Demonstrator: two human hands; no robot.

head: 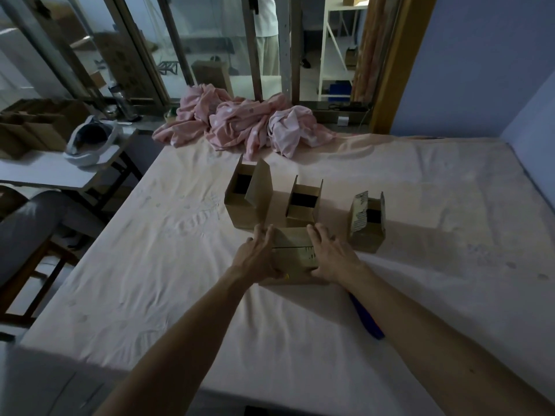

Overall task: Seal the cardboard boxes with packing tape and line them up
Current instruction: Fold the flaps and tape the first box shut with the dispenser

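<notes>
Left hand (256, 255) and right hand (332, 255) clasp the closed brown cardboard box (293, 256) from both sides, apparently positioning it; three open-flapped boxes (303, 205) await taping.

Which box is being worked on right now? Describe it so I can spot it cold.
Start at the pale sheet-covered bed filling the middle of the view. Three open cardboard boxes stand in a row across it, flaps up. The worked box sits just in front of that row, held between the left hand and right hand; unlike the others, its top flaps are folded shut.
</notes>
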